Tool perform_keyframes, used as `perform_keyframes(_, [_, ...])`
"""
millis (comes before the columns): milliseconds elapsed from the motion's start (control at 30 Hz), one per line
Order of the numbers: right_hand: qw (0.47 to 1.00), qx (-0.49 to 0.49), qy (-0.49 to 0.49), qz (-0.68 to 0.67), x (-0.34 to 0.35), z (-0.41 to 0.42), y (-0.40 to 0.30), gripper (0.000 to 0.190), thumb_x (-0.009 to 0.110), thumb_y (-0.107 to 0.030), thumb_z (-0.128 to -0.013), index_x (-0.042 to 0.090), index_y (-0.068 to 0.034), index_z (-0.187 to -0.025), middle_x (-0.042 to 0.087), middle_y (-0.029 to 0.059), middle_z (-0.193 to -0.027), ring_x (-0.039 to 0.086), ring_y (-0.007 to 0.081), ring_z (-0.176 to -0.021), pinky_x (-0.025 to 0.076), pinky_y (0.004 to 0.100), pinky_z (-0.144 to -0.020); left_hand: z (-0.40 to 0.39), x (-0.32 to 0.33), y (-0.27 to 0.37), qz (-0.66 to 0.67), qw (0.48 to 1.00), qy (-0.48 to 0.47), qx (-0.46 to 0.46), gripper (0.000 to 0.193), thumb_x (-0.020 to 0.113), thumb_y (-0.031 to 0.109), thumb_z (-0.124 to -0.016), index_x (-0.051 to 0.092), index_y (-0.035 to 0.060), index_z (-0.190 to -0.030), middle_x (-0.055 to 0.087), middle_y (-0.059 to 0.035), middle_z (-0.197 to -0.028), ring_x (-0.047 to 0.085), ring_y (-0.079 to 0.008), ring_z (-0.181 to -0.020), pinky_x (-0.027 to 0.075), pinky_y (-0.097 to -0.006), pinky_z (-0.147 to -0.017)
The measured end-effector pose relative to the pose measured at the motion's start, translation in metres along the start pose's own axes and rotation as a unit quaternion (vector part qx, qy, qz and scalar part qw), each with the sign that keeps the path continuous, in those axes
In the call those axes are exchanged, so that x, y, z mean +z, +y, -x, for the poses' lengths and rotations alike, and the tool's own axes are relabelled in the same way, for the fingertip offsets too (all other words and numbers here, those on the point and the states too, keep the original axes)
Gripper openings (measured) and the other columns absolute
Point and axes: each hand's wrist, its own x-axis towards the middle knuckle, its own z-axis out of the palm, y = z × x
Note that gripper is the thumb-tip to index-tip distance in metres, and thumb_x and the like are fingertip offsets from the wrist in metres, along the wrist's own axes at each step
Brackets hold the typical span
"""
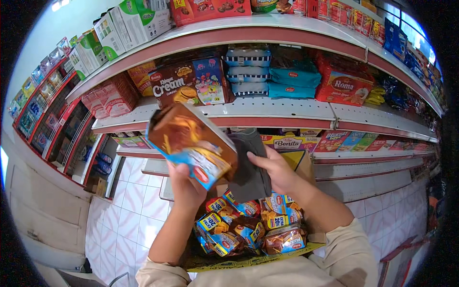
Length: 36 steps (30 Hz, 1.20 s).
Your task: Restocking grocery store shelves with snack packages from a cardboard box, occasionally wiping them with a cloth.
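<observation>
Tilted and slightly blurred, a brown and blue biscuit packet (193, 143) is held up by my left hand (186, 184) at its lower end. My right hand (278, 168) grips a dark grey cloth (251, 172), which lies against the packet's right side. Below both hands stands an open cardboard box (312, 247) with yellow flaps, close to my body. Several brown and blue biscuit packets (287, 239) lie in it at various angles, some with yellow and red labels.
White shelves (272, 109) with red edges cross the view ahead, holding biscuit packs such as a red Roma pack (344, 84) and teal packs (294, 79). Green and white boxes (132, 25) stand on the upper shelf. A red rack (53, 104) is at left, above a tiled floor (125, 211).
</observation>
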Motion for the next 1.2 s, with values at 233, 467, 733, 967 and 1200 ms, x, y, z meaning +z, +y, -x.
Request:
perform_keyframes(233, [0.997, -0.023, 0.063, -0.028, -0.002, 0.002, -0.011, 0.033, 0.048, -0.014, -0.089, 0.044, -0.002, -0.12, 0.057, 0.0106, -0.107, 0.059, 0.0208, -0.094, 0.049, 0.0351, -0.081, -0.021, 0.003, 0.007, 0.141, 0.985, 0.091, -0.044, 0.047, 0.05, 0.034, -0.088, 0.036, 0.0093, -0.126, 0.043, -0.0079, -0.127, 0.039, -0.0238, -0.12, 0.029, -0.0436, -0.101])
perform_keyframes(467, [0.95, 0.081, -0.081, 0.289, -0.029, 0.001, -0.022, 0.043, 0.056, -0.01, -0.083, 0.041, -0.003, -0.123, 0.056, 0.0082, -0.111, 0.053, 0.0183, -0.101, 0.041, 0.0323, -0.089, -0.022, -0.002, 0.005, 0.156, 0.981, 0.095, -0.063, 0.041, 0.051, 0.024, -0.086, 0.034, 0.0106, -0.121, 0.048, -0.0092, -0.117, 0.047, -0.025, -0.111, 0.039, -0.046, -0.092])
perform_keyframes(733, [0.879, -0.125, 0.041, 0.458, 0.001, 0.001, -0.023, 0.053, 0.068, -0.011, -0.074, 0.043, -0.006, -0.12, 0.048, 0.009, -0.118, 0.05, 0.0206, -0.106, 0.039, 0.0331, -0.09, -0.018, 0.004, 0.0, 0.107, 0.991, 0.081, -0.023, 0.048, 0.052, 0.016, -0.085, 0.026, 0.0151, -0.126, 0.042, -0.0081, -0.123, 0.045, -0.0258, -0.112, 0.039, -0.0475, -0.09])
perform_keyframes(967, [0.534, -0.364, 0.137, 0.751, 0.031, 0.012, -0.028, 0.081, 0.077, -0.026, -0.06, 0.039, -0.007, -0.128, 0.041, 0.0123, -0.124, 0.041, 0.0308, -0.111, 0.034, 0.0422, -0.093, 0.0, 0.021, -0.01, 0.012, 0.997, 0.057, -0.048, 0.061, 0.055, 0.006, -0.083, 0.019, 0.0151, -0.131, 0.039, -0.0072, -0.123, 0.043, -0.0193, -0.11, 0.039, -0.034, -0.088])
perform_keyframes(1200, [0.383, -0.427, 0.123, 0.81, 0.043, 0.031, -0.06, 0.083, 0.077, -0.027, -0.051, 0.044, -0.006, -0.124, 0.046, 0.0097, -0.12, 0.044, 0.027, -0.109, 0.032, 0.0437, -0.092, 0.01, 0.016, -0.007, -0.028, 0.998, -0.012, -0.051, 0.07, 0.053, 0.005, -0.078, 0.013, 0.0073, -0.136, 0.036, -0.0101, -0.127, 0.038, -0.0212, -0.117, 0.031, -0.0377, -0.099])
